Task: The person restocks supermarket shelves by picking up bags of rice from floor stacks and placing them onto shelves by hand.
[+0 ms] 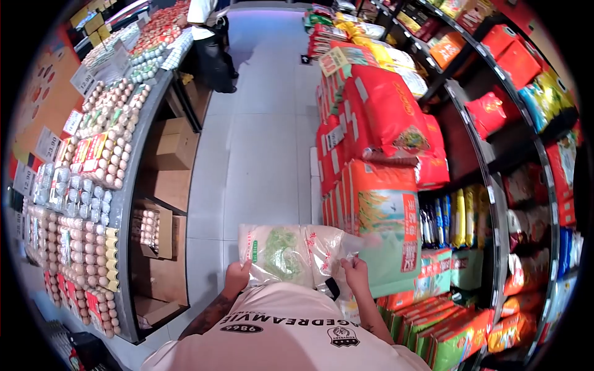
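In front of my chest is a see-through plastic package (278, 253) with pale contents, a green print and red lettering. It lies level across both hands, and what is inside is too unclear to name. My left hand (237, 276) grips its left edge, fingers closed at the near corner. At the other end, my right hand (355, 272) pinches the clear, loose plastic. A small dark patch shows at the package's near right side, close to my shirt.
Egg cartons (93, 247) cover the counter on my left, with cardboard boxes (173, 145) beneath. To my right rise stacked red sacks (383, 111) and orange-green bags (387, 222), backed by stocked shelves (470, 123). A person (210, 49) stands farther up the tiled aisle (260, 136).
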`<state>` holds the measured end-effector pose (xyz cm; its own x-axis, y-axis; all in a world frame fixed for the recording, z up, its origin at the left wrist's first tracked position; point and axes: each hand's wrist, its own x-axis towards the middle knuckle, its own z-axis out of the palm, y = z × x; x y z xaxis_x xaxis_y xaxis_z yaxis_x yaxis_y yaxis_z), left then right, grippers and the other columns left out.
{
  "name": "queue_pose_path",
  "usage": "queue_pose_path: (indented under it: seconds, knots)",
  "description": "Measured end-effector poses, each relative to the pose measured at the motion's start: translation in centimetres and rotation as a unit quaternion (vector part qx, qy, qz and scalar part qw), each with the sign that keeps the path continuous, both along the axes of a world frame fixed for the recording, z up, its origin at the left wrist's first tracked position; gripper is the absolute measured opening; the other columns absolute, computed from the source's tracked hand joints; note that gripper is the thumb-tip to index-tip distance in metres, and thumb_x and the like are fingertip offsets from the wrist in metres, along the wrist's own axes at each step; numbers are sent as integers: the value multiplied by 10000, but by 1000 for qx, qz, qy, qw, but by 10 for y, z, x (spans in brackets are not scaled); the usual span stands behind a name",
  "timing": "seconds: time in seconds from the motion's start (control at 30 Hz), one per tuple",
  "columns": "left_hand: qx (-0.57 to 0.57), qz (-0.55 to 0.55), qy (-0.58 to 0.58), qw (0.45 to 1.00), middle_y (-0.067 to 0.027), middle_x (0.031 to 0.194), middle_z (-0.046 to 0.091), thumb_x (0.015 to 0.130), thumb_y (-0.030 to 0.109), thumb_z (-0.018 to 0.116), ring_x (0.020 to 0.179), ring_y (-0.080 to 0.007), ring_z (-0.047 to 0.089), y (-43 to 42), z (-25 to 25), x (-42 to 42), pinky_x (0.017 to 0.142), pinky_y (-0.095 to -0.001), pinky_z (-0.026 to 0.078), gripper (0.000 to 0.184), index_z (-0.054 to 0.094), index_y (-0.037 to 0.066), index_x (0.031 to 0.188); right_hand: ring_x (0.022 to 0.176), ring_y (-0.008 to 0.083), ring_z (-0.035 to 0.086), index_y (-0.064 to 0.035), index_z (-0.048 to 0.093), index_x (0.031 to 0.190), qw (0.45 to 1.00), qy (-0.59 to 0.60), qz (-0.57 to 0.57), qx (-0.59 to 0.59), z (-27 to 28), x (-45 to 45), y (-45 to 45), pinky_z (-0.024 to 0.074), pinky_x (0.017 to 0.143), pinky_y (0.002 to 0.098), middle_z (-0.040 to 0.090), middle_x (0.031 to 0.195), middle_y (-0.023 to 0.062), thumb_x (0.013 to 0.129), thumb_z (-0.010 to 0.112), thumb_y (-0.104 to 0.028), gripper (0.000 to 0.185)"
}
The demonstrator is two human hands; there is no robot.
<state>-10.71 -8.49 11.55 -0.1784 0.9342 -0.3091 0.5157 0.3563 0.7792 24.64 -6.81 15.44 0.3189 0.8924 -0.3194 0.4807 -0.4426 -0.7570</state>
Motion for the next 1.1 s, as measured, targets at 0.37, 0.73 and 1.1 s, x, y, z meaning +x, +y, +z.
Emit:
queue_pose_path:
  seconds: [0.37,0.73,1.1]
  knots:
    - [-67,30,94,993,-200,644,607,875,402,468,673,-375,607,194,35,34,633,-467,453,487,618,-23,690,552,102,497,24,616,705,994,84,66,8,-32,36,236,410,525,301,574,604,31,783,641,-239,275]
    - [-11,11,61,998,-241,671,584,871,351,479,672,-418,576,399,1,13,615,-477,448,427,622,-29,738,521,72,436,22,587,661,997,27,75,7,-22,10,433,353,462,280,519,571,2,785,651,-245,301]
    - [-17,-69,-1,998,-251,695,578,860,391,490,711,-426,574,626,-6,-46,623,-482,440,469,602,-34,696,532,73,464,28,590,676,999,29,4,19,18,-53,602,368,470,261,550,594,10,799,632,-202,264]
